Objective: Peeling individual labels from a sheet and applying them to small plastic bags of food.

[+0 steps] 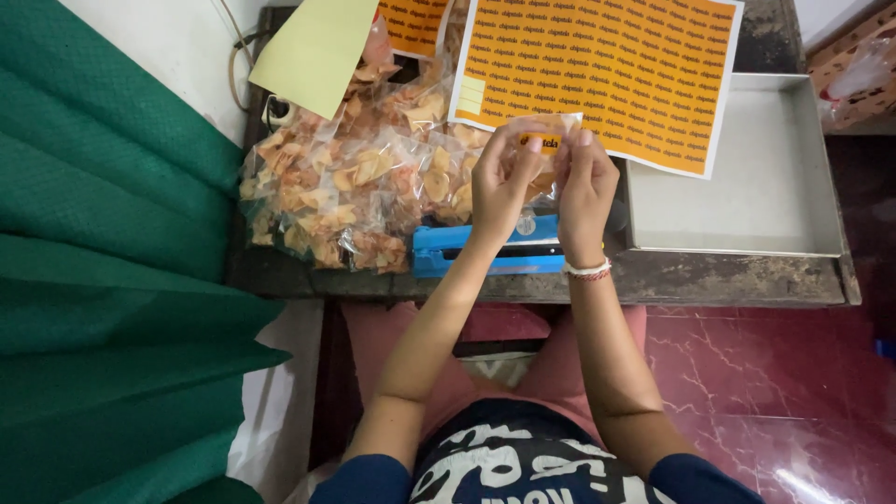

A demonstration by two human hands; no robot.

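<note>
My left hand (500,183) and my right hand (585,190) are raised together over the low table, both pinching one small clear bag of chips (549,149) with an orange sticker on its front. The fingers of both hands close on the bag's top and sides. Just under my hands lies a blue heat sealer (467,250). A sheet of orange stickers (607,65) lies right behind the bag.
A heap of sealed clear chip bags (345,191) fills the table's left part. A shallow grey metal tray (756,177) sits at the right. A pale yellow sheet (313,51) hangs at the back left. Green cloth (103,280) covers the left side.
</note>
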